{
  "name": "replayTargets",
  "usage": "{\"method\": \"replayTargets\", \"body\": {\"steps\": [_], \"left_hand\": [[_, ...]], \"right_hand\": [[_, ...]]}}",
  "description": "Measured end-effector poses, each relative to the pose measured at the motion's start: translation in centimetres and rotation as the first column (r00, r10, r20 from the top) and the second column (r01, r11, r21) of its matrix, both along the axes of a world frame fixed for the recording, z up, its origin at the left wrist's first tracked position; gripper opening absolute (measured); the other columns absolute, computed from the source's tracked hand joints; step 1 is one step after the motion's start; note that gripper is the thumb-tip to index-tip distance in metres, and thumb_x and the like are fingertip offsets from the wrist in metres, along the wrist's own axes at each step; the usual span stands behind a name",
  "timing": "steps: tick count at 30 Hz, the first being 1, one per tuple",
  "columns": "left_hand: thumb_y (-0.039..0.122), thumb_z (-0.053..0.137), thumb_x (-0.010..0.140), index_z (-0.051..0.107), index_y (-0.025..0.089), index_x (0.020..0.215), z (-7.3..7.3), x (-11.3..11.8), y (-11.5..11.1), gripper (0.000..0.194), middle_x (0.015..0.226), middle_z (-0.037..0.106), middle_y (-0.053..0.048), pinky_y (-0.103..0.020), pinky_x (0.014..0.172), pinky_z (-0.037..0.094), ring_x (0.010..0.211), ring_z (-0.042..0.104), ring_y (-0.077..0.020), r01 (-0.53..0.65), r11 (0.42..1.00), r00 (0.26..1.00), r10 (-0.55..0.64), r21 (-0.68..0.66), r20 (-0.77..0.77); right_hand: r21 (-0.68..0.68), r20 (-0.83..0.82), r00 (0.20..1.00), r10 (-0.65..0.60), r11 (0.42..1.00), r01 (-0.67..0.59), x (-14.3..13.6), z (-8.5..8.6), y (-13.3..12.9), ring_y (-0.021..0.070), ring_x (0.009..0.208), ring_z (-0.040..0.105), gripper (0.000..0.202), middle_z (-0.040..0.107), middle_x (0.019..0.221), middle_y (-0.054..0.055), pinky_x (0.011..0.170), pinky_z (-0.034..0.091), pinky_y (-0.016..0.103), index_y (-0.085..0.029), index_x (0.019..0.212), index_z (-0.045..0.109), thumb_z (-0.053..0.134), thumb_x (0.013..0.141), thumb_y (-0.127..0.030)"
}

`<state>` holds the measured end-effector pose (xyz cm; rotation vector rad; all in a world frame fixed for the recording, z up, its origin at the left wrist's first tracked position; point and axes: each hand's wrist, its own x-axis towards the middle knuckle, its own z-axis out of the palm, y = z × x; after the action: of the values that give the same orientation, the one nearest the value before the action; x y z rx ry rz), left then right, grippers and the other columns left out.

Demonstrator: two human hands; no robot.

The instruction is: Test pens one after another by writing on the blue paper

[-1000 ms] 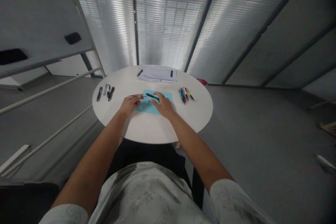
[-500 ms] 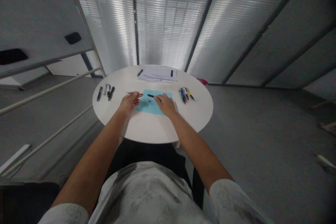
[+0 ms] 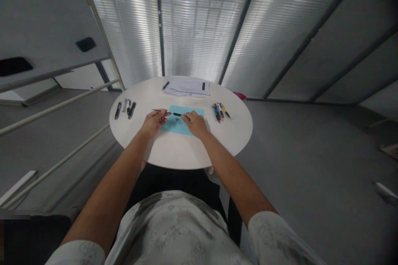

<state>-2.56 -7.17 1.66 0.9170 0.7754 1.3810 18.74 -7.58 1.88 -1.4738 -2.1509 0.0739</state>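
Over the left part of a light-blue sheet (image 3: 178,129), my left hand (image 3: 153,123) pinches a thin dark rod (image 3: 159,110) that looks like a pen refill. My right hand (image 3: 195,124) grips a black pen barrel (image 3: 178,114), its front end pointing left. The two ends nearly meet above the sheet; I cannot tell whether they touch. Between the hands, a small dark piece (image 3: 177,119) lies on the blue sheet, too small to name.
The round white table (image 3: 177,153) carries black and grey pens (image 3: 132,110) on the left and several coloured pens (image 3: 220,112) on the right. A paper stack (image 3: 186,87) with a dark pen on it lies at the back. A whiteboard frame (image 3: 105,41) stands left.
My left hand has shifted slightly right with the thin rod, and the pen barrel has moved slightly left. The gap between their ends has narrowed.
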Motion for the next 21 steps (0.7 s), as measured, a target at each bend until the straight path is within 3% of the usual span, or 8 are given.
{"method": "replayTargets", "body": {"steps": [6,10,16,21], "left_hand": [[0.032,0.084,0.062,0.072,0.008,0.091,-0.1,0.3,0.0,0.039,0.085,0.071,-0.011,-0.027,0.061,0.045,0.062,0.057,-0.0096,0.014,1.0,0.995,-0.011,0.024,-0.095],[0.031,0.084,0.061,0.072,0.01,0.097,0.0,0.4,-0.2,0.043,0.087,0.071,-0.012,-0.028,0.063,0.045,0.063,0.056,-0.0095,0.045,0.999,0.991,-0.042,0.021,-0.125],[0.029,0.083,0.061,0.073,0.01,0.088,0.0,0.2,-0.1,0.034,0.076,0.068,-0.01,-0.029,0.061,0.047,0.065,0.057,-0.0117,0.016,1.0,0.997,-0.015,0.012,-0.07],[0.026,0.081,0.062,0.073,0.011,0.087,-0.3,0.0,0.1,0.03,0.077,0.067,-0.009,-0.031,0.064,0.049,0.065,0.057,-0.0123,0.018,1.0,0.997,-0.018,0.005,-0.075]], "right_hand": [[-0.019,-0.008,1.0,-0.005,1.0,0.005,-0.2,0.1,0.0,0.0183,0.097,0.057,0.041,0.061,0.099,0.004,0.084,0.035,0.031,-0.027,0.108,0.065,0.035,0.098,-0.053],[-0.02,-0.12,0.993,-0.011,1.0,0.009,0.0,-0.4,0.6,0.0162,0.093,0.058,0.042,0.061,0.098,0.003,0.082,0.038,0.028,-0.026,0.106,0.064,0.032,0.099,-0.052],[-0.01,-0.281,0.96,0.014,1.0,-0.017,0.4,-1.4,2.2,0.0147,0.097,0.057,0.044,0.062,0.097,0.004,0.085,0.041,0.026,-0.021,0.103,0.064,0.028,0.1,-0.046],[-0.004,-0.273,0.962,0.006,1.0,-0.007,0.6,-1.5,2.2,0.0148,0.095,0.057,0.046,0.062,0.096,0.004,0.084,0.041,0.026,-0.022,0.102,0.065,0.028,0.1,-0.049]]}}
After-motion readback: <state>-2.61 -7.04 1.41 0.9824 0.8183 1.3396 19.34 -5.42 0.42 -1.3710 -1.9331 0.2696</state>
